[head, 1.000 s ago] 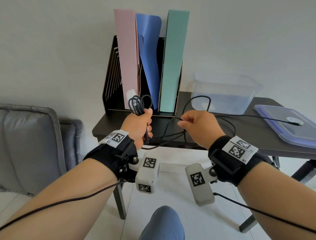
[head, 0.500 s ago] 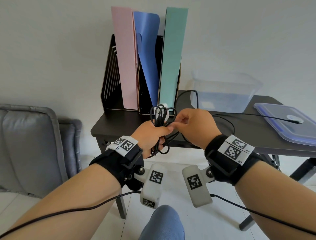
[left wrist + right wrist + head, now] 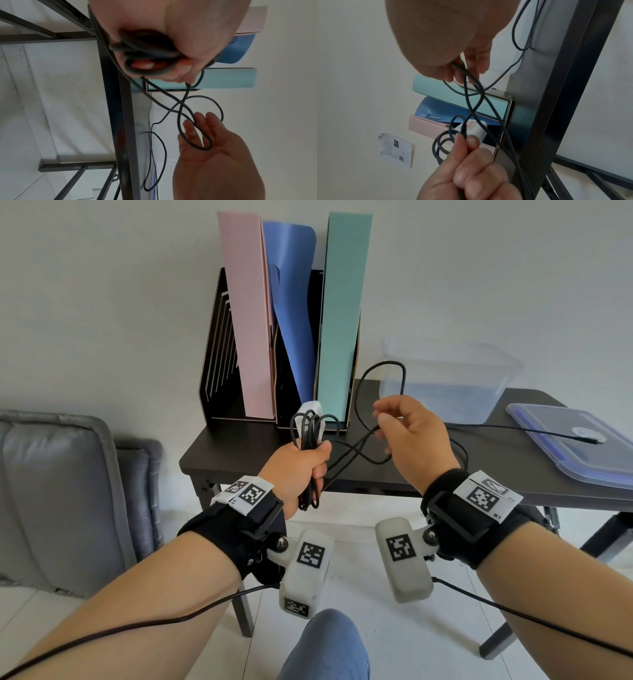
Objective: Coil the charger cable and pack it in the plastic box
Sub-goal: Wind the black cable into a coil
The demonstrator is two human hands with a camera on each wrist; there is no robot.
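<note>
My left hand [image 3: 301, 467] grips a bundle of coiled black charger cable [image 3: 310, 428] in front of the table edge, and the white charger plug [image 3: 310, 409] sticks up out of the loops. To its right, my right hand [image 3: 407, 436] pinches a loose strand of the same cable, which arches up in a loop [image 3: 387, 368]. The left wrist view shows that strand looped across the right hand's fingers [image 3: 197, 140]. The clear plastic box [image 3: 452, 381] stands open at the table's back right. The cable's far end [image 3: 597, 440] lies on the box's blue-rimmed lid [image 3: 565, 460].
A black file rack [image 3: 219, 364] with pink, blue and green folders stands at the back of the dark table [image 3: 246, 460]. A grey cushioned chair [image 3: 61, 491] is on the left. My knee [image 3: 325, 645] is below the hands.
Half a second ago the hands met at the bundle. The right hand has since moved right and up, drawing out a fresh loop of cable, while the left hand keeps its grip.
</note>
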